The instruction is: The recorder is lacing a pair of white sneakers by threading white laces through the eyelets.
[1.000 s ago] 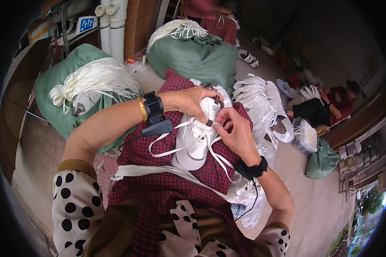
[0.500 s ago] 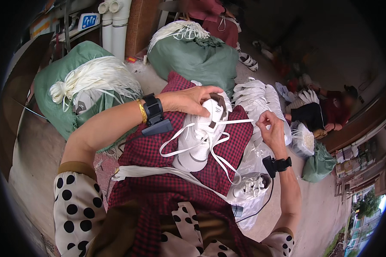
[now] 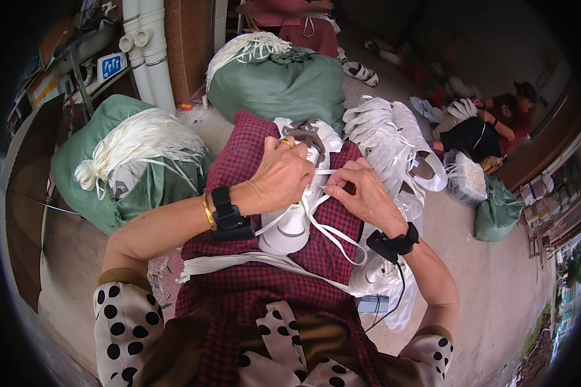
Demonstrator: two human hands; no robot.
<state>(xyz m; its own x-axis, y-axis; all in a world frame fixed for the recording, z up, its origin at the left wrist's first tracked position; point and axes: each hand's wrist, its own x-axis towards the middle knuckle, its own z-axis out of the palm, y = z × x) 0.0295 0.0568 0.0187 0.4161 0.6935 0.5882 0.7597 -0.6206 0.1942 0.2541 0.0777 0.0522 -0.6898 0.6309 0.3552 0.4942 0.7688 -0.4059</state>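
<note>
A white sneaker (image 3: 286,236) rests on the red-and-black checked cloth over my lap, its toe toward me and its brown-lined opening away. My left hand (image 3: 279,177) lies curled over the sneaker's upper, fingers closed on the white shoelace (image 3: 326,172); its fingertips are partly hidden. Just to the right, my right hand (image 3: 363,193) pinches lace between thumb and fingers. A short length of lace stretches between the two hands. Loose lace loops hang over the sneaker's right side. Across my lap, nearer me, lies a bundle of white laces (image 3: 239,263).
Two green sacks (image 3: 274,90) topped with white laces stand ahead and at left. Stacked white shoes (image 3: 384,129) fill the right side, above another shoe in clear plastic. Farther right are a clear bag (image 3: 465,177), a green bag (image 3: 499,213) and a seated person (image 3: 507,116).
My left hand has left the sneaker's tongue and closed lower down on the lace. My right hand has come in from the right to the sneaker, and the stretched lace is shorter.
</note>
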